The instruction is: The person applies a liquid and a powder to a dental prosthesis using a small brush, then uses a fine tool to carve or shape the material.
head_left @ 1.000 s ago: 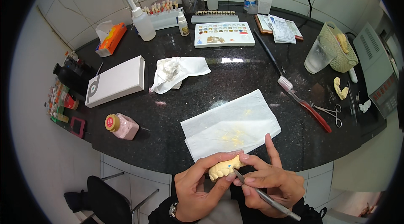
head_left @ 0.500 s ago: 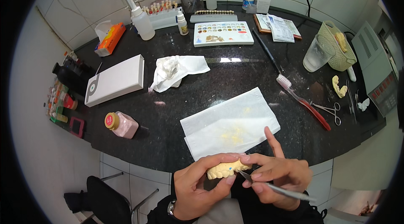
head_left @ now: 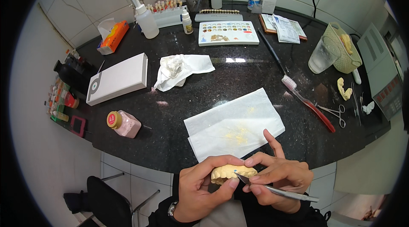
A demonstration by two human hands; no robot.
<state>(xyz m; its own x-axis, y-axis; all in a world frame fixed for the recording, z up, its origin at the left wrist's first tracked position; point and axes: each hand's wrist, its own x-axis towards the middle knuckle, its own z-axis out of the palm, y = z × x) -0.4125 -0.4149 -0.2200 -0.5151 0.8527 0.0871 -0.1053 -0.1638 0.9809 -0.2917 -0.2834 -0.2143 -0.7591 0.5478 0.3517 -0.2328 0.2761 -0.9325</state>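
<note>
A cream-yellow dental cast with a row of teeth and a small blue mark is held just in front of the table's near edge. My left hand is closed around its left end, fingers behind and thumb at the front. In my right hand is a scalpel-like carving knife with a metal handle, gripped between thumb and fingers. Its pointed blade meets the cast close to the blue mark and my left thumb. My right index finger points up, away from the knife. Beyond the hands lies a folded white paper towel dusted with yellow powder.
On the black stone table, a pink-filled jar and white box stand left. A crumpled tissue and paint palette lie farther back. Right are a red-handled brush, forceps and a clear cup.
The cast has tilted in my left hand, showing more of its underside. The knife tip has shifted slightly left and up toward the blue mark. The whole view has moved slightly.
</note>
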